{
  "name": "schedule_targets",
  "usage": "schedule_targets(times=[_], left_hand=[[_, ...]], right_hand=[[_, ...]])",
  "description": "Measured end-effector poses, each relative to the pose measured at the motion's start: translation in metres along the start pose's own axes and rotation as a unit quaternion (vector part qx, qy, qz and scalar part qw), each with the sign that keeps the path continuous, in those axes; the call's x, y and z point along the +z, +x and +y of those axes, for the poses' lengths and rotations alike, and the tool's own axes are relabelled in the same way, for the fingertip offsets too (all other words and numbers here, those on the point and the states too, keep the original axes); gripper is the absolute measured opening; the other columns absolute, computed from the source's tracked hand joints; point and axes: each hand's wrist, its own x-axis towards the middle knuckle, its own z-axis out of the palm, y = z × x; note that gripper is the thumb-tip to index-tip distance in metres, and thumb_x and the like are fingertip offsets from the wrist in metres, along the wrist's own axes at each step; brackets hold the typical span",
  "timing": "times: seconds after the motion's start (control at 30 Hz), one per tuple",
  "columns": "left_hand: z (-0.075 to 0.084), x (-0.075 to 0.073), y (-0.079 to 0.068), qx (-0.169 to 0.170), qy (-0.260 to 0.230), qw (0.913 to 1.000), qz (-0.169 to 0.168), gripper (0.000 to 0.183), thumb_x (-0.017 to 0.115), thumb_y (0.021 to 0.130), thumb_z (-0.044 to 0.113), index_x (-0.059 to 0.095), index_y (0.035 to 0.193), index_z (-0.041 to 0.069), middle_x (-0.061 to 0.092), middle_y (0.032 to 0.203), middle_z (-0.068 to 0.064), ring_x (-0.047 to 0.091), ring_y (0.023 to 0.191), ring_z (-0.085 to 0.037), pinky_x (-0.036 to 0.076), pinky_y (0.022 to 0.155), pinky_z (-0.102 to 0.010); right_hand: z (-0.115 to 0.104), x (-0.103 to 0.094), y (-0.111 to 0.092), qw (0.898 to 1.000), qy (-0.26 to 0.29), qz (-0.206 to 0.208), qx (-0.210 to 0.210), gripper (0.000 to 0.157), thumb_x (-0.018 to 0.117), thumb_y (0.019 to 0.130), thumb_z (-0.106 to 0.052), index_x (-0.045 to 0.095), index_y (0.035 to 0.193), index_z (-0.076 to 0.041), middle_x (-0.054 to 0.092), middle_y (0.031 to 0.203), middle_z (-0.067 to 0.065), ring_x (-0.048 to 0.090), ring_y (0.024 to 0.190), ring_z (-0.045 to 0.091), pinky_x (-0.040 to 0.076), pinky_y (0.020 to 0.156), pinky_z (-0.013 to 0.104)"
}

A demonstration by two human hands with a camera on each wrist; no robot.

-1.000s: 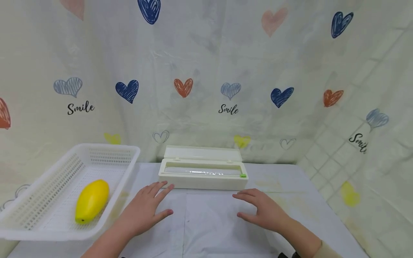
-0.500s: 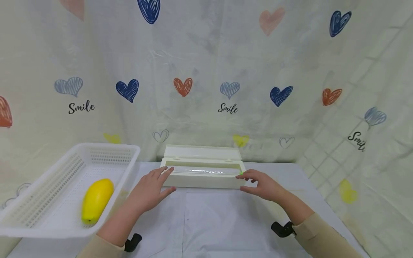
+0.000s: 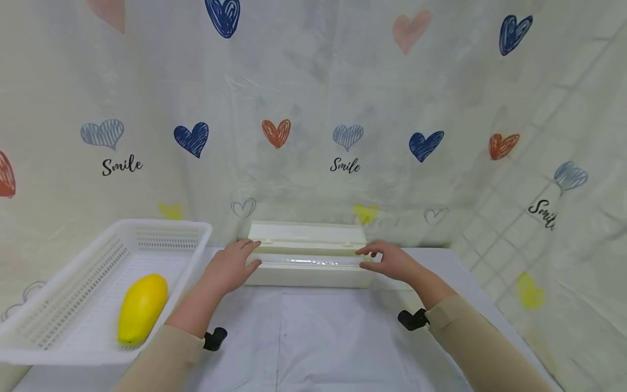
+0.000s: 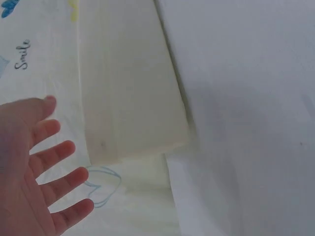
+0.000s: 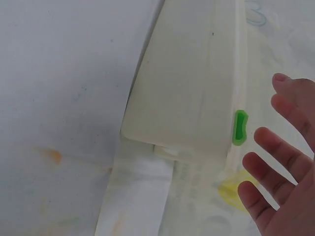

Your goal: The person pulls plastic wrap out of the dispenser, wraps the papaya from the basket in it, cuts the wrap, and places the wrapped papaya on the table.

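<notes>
A white plastic wrap dispenser box (image 3: 308, 277) stands at the back of the table, its lid (image 3: 306, 232) raised. Inside lies a shiny roll of clear plastic wrap (image 3: 308, 261). My left hand (image 3: 231, 268) hovers over the box's left end, fingers spread and nothing held. Over the right end is my right hand (image 3: 392, 262), fingers loosely bent. In the right wrist view its fingertips are apart from the green slider (image 5: 239, 128) on the box's edge. The left wrist view shows the left fingers (image 4: 61, 157) clear of the box too.
At the left stands a white plastic basket (image 3: 88, 305) with a yellow papaya-like fruit (image 3: 142, 308) in it. A white cloth (image 3: 333, 343) covers the table. Behind hangs a heart-patterned curtain (image 3: 303, 81).
Both hands have moved forward from in front of the dispenser box to above its two ends. Box, basket and fruit have kept their places.
</notes>
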Motion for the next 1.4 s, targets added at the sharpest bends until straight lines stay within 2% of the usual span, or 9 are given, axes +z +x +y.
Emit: schedule_targets(times=[0.23,0.43,0.6,0.83,1.07,1.27,1.4], left_hand=[[-0.003,0.005,0.015,-0.005,-0.006,0.9999,-0.011,0.036,0.058,0.100,0.023,0.061,0.134,0.014,0.056,0.138,-0.013,0.052,0.126,-0.037,0.045,0.096,-0.058],[-0.003,0.008,0.026,-0.006,0.014,0.9997,-0.016,0.026,0.064,0.096,0.019,0.070,0.121,0.018,0.063,0.128,-0.009,0.058,0.117,-0.035,0.047,0.093,-0.053],[-0.002,0.008,0.032,-0.006,0.027,0.9995,-0.018,0.017,0.070,0.093,0.022,0.077,0.108,0.022,0.065,0.117,-0.005,0.060,0.109,-0.032,0.048,0.089,-0.051],[-0.005,0.012,0.036,0.002,0.001,1.0000,-0.009,0.010,0.070,0.093,0.021,0.077,0.100,0.021,0.066,0.116,-0.005,0.059,0.110,-0.033,0.047,0.092,-0.051],[-0.005,0.012,0.040,-0.035,-0.083,0.9959,-0.008,0.011,0.064,0.095,0.017,0.074,0.100,0.014,0.066,0.119,-0.010,0.059,0.113,-0.033,0.047,0.094,-0.049],[-0.006,0.013,0.046,-0.070,-0.097,0.9926,-0.023,0.013,0.070,0.092,0.027,0.071,0.098,0.016,0.066,0.113,-0.006,0.059,0.095,-0.026,0.048,0.082,-0.043],[-0.003,0.015,0.049,-0.095,-0.114,0.9887,-0.020,0.016,0.070,0.094,0.029,0.072,0.101,0.015,0.068,0.106,-0.003,0.058,0.087,-0.022,0.049,0.076,-0.039]], right_hand=[[0.004,0.001,0.012,1.000,-0.004,-0.018,0.023,0.032,0.070,0.094,-0.029,0.070,0.124,-0.018,0.061,0.111,-0.001,0.052,0.095,0.020,0.045,0.078,0.038],[0.004,0.001,0.020,0.999,-0.028,-0.039,0.006,0.029,0.067,0.095,-0.023,0.071,0.122,-0.012,0.062,0.107,0.001,0.051,0.090,0.018,0.045,0.076,0.037],[0.002,0.002,0.022,0.999,-0.032,-0.041,-0.011,0.026,0.067,0.094,-0.019,0.073,0.118,-0.011,0.063,0.104,0.003,0.053,0.087,0.018,0.046,0.076,0.037],[0.003,0.008,0.021,0.999,-0.025,-0.038,-0.018,0.024,0.067,0.094,-0.016,0.074,0.116,-0.011,0.063,0.103,0.004,0.054,0.087,0.018,0.046,0.076,0.036],[0.002,0.009,0.022,0.999,-0.020,-0.036,-0.007,0.023,0.064,0.096,-0.017,0.074,0.116,-0.012,0.062,0.106,0.005,0.055,0.090,0.019,0.046,0.077,0.038],[-0.001,0.009,0.025,0.999,-0.017,-0.037,0.013,0.023,0.063,0.096,-0.019,0.075,0.116,-0.015,0.062,0.111,0.006,0.055,0.100,0.025,0.046,0.082,0.042],[-0.002,0.009,0.025,0.998,-0.015,-0.045,0.033,0.022,0.064,0.096,-0.022,0.075,0.115,-0.018,0.062,0.114,0.005,0.052,0.111,0.030,0.044,0.089,0.046]])
